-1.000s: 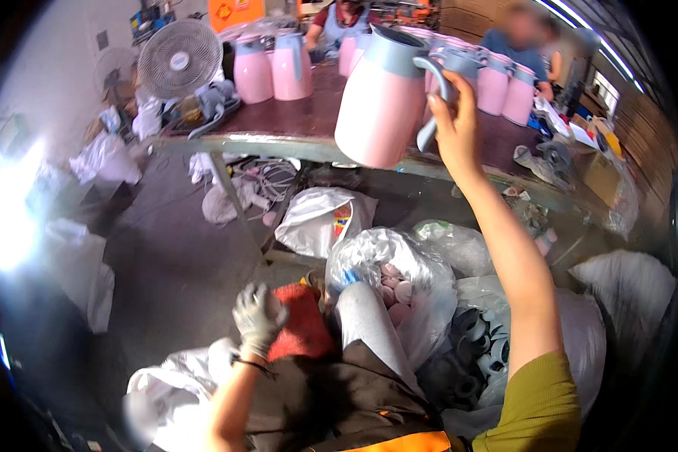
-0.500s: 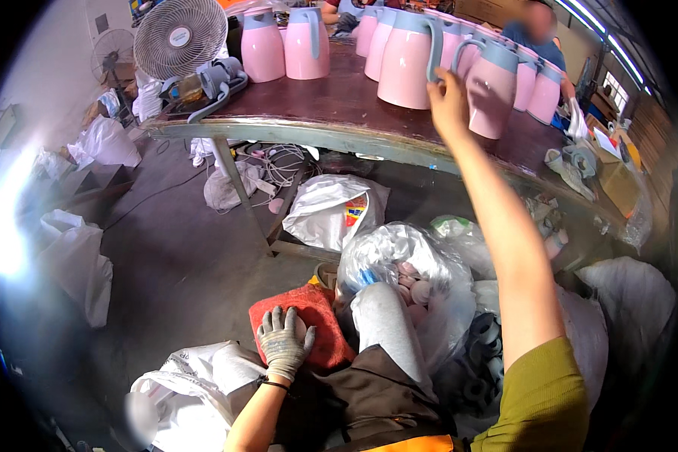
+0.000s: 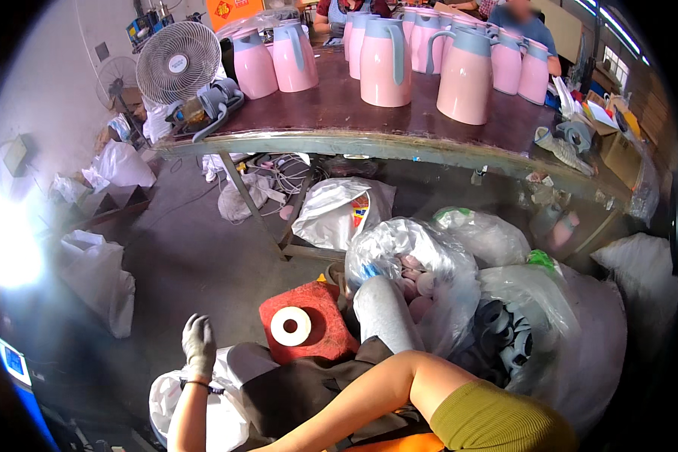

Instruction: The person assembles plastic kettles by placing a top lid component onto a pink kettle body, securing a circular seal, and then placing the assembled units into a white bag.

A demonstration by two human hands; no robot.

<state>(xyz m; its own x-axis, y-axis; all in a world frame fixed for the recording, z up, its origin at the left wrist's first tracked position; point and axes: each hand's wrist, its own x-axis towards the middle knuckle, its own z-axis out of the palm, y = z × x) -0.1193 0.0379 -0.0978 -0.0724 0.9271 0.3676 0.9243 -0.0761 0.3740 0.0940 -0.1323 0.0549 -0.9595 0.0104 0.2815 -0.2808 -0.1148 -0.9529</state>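
Note:
My left hand [image 3: 199,348], in a grey work glove, is raised over the rim of a white sack [image 3: 222,422] at my left side. Its fingers point up, slightly bent, and no object shows in them. A cream-coloured ring [image 3: 291,326], like a tape roll, lies flat on a red pad [image 3: 328,316] beside my knee. My bare right forearm crosses my lap toward the lower left, and its hand is outside the picture. Pink jugs with grey-blue handles stand on the table, one [image 3: 465,79] near its front edge and another [image 3: 384,71] to its left.
The dark table [image 3: 331,113] spans the front, with a fan [image 3: 179,64] at its left end and a worn glove [image 3: 565,149] at its right. Plastic bags of pink discs [image 3: 425,284] and grey collars [image 3: 496,316] stand by my right leg. Two people are behind the table.
My right hand has left the jug handles and dropped out of view at the bottom. My left hand has lifted off the red pad and moved left, uncovering the ring.

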